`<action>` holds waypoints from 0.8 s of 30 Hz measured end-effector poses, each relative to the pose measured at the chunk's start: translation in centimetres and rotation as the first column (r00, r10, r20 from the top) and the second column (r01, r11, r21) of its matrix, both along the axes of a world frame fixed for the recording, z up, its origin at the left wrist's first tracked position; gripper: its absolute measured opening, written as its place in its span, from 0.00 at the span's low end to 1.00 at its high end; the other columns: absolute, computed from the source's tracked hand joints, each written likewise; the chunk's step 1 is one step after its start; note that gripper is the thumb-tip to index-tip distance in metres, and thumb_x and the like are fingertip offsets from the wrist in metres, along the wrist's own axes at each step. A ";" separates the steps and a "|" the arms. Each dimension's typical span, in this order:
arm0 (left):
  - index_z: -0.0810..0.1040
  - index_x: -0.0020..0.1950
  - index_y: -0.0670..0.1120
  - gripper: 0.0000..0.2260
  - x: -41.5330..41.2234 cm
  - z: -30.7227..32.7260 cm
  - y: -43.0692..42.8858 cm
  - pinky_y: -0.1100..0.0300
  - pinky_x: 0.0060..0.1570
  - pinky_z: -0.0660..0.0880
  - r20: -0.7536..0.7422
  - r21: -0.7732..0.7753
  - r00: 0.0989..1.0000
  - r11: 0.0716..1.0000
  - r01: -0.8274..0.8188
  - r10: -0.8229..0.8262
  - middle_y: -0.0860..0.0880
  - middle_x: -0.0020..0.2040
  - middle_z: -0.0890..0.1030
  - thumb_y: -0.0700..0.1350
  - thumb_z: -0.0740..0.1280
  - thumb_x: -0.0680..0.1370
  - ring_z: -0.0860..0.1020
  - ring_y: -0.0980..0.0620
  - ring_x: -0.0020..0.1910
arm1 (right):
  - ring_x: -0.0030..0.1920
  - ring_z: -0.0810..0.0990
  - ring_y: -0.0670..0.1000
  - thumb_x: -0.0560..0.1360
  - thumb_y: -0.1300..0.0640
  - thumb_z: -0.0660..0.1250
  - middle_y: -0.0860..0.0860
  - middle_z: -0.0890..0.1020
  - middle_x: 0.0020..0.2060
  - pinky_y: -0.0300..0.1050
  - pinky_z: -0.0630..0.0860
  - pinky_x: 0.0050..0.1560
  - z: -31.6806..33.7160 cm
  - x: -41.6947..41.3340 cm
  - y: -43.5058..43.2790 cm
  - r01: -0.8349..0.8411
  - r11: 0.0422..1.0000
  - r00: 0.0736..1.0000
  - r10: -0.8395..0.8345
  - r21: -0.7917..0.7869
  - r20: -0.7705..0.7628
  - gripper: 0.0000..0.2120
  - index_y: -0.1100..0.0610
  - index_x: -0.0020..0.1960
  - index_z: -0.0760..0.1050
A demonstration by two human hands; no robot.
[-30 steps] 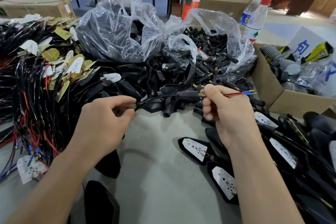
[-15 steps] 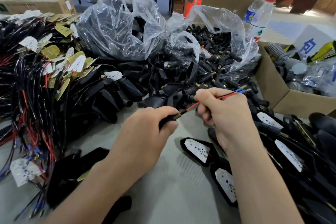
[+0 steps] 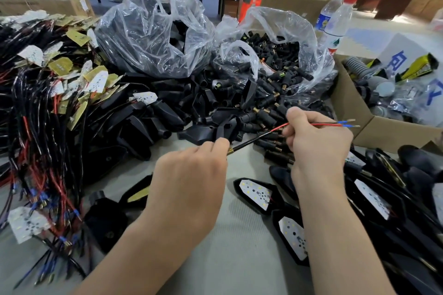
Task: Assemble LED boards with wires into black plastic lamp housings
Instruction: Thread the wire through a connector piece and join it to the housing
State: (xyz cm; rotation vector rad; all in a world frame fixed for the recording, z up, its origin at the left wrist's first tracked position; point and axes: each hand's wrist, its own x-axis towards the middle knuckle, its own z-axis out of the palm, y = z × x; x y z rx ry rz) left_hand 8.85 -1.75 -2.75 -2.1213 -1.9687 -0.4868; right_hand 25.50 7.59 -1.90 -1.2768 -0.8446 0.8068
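From my seat, the grey table [image 3: 239,254] reads as a line laid out by reach. The tangle of wired LED boards [image 3: 48,108] is heaped on the left. The loose black housings [image 3: 167,112] fill the middle in front of two clear plastic bags [image 3: 148,38] of further parts, and a cardboard box [image 3: 347,112] sits to the right. I judge this puts each supply within one arm's sweep. The finished lamps [image 3: 255,193], white boards face up in their shells, lie beside the right forearm, apart from the raw stock, probably so they are not mixed back in.

Both arms come in from the bottom edge and meet over the table's middle. My left hand [image 3: 189,179] is knuckles-up, fingers curled round a part I cannot see. Only its brass threaded end [image 3: 230,150] pokes out beside the forefinger. My right hand [image 3: 316,143] is set a little further off, thumb and fingers pinching the wire [image 3: 321,124]. It runs straight from the brass end, through the pinch, to blue-sleeved tips beyond. I take that tension as drawing the lead through the part.
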 end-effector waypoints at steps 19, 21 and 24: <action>0.75 0.61 0.72 0.18 -4.1 -0.6 1.4 0.68 0.44 0.74 0.607 -0.131 0.790 0.970 0.207 -0.087 0.68 0.46 0.83 0.55 0.74 0.75 0.81 0.66 0.46 | 0.49 0.79 0.45 0.72 0.58 0.70 0.40 0.83 0.39 0.45 0.70 0.58 0.9 -5.1 -4.3 -0.477 0.869 0.498 0.147 0.129 0.855 0.08 0.46 0.45 0.83; 0.78 0.59 0.71 0.19 -4.2 -0.4 1.1 0.69 0.44 0.77 0.662 -0.055 0.738 0.973 0.222 -0.131 0.70 0.45 0.83 0.55 0.76 0.71 0.82 0.67 0.45 | 0.47 0.78 0.47 0.77 0.52 0.67 0.42 0.83 0.38 0.46 0.69 0.59 1.2 -4.9 -4.3 -0.476 0.875 0.336 0.278 -0.092 0.900 0.06 0.46 0.46 0.83; 0.78 0.62 0.70 0.25 -4.6 -0.2 1.0 0.68 0.44 0.78 0.724 0.015 0.678 0.985 0.170 -0.128 0.69 0.47 0.84 0.58 0.79 0.66 0.84 0.64 0.43 | 0.35 0.77 0.46 0.77 0.43 0.65 0.46 0.79 0.29 0.38 0.67 0.33 1.5 -4.1 -4.3 -0.512 0.811 0.390 0.512 -0.282 0.765 0.12 0.47 0.41 0.81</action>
